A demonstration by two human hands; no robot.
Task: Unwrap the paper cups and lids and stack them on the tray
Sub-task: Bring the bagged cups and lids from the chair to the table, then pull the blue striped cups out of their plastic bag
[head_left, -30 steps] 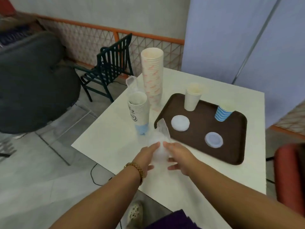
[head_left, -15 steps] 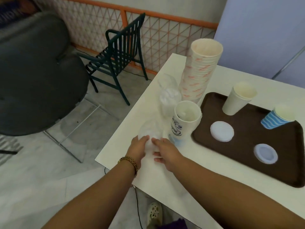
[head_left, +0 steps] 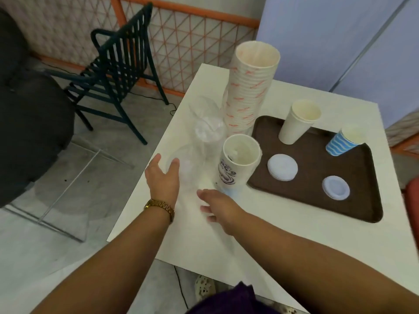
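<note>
Wrapped lids: a clear plastic sleeve of lids [head_left: 205,134] lies on the surface left of the tray, its near end between the two hands; it is hard to make out against the white top.
Left hand [head_left: 163,177]: fingers spread wide at the sleeve's left side, near the surface's left edge; whether they touch the plastic I cannot tell.
Right hand [head_left: 217,206]: loosely open, holding nothing I can see, just near of the printed cup stack.
Printed cup stack [head_left: 238,163]: upright, just beside the sleeve and the tray's left rim.
Tall cup stack [head_left: 250,87]: a high column just beyond the sleeve, off the tray.
Tray [head_left: 362,200]: brown, already carrying a plain cup stack [head_left: 297,121], a blue striped cup [head_left: 344,141] and two piles of white lids [head_left: 282,167] [head_left: 336,188].
Risk, edge: the slick film could slide off the left edge if tugged that way.
Risk, toppling: pulling the sleeve may likely drag or bump either neighbouring stack; the tall one looks easiest to tip.
Risk, spill: tearing the wrap abruptly may scatter loose lids.
</note>
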